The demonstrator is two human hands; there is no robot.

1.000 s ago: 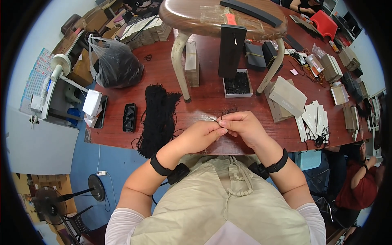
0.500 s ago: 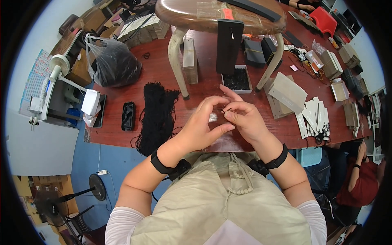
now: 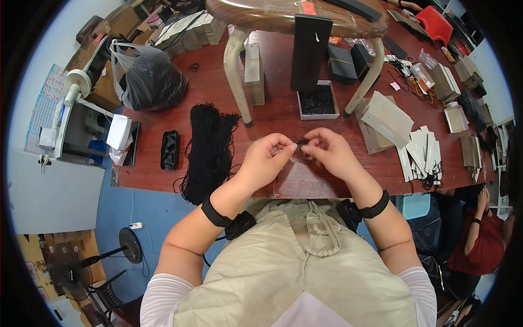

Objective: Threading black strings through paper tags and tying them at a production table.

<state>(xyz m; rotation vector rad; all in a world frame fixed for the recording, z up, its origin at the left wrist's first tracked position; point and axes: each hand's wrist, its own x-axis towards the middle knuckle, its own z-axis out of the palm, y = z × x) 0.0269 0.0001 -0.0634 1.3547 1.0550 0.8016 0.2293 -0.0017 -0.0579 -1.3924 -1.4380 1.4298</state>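
Observation:
My left hand [image 3: 268,159] and my right hand [image 3: 330,152] meet over the near middle of the table, fingertips almost touching. Both are pinched at a small black piece [image 3: 302,145], which looks thin and cord-like; the fingers cover much of it. Left of my hands lies a thick bundle of black cords [image 3: 210,150], with loose strands spilling over the table's front edge. Beyond my hands stands a small white box [image 3: 333,97] filled with tiny black pieces. Behind that box, a black panel [image 3: 311,54] rises upright against a brown stool.
The stool [image 3: 261,19] stands on the red-brown table [image 3: 147,169]. A black tray [image 3: 170,150] and a plastic bag [image 3: 150,82] are left. Grey cards [image 3: 387,117] and pale strips [image 3: 422,155] lie right. A person in a red top [image 3: 482,245] sits at far right.
My hands have drawn closer together and their fingers have closed into pinches at the small black piece. The right hand's raised fingers have curled in. The view has shifted slightly.

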